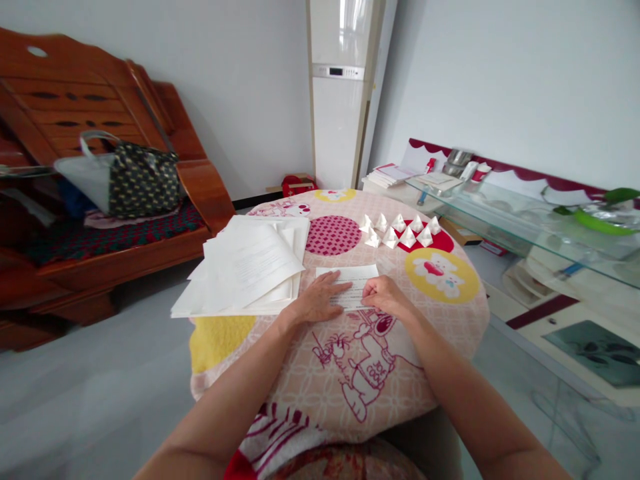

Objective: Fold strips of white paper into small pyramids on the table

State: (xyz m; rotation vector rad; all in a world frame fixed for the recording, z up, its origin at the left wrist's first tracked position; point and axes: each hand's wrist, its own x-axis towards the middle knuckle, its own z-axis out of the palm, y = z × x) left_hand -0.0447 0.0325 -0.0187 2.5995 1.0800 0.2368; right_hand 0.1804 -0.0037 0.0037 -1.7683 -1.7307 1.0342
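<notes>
A small printed sheet of paper (354, 273) lies flat on the round table in front of me. On its left part rests my left hand (319, 297), palm down with the fingers spread. At the sheet's right edge is my right hand (386, 295), its fingers curled and pinching the paper's edge. Left of the sheet lies a loose, uneven stack of papers (245, 263), some with printed text. Two rows of small pointed folded-paper shapes (407, 238) stand beyond my right hand.
A patterned cloth (350, 373) covers the table. To the left stands a wooden bench (200, 187) with bags (143, 180) on it. A glass-topped cabinet (530, 230) runs along the right wall. A tall white cabinet-like appliance (337, 127) stands in the far corner.
</notes>
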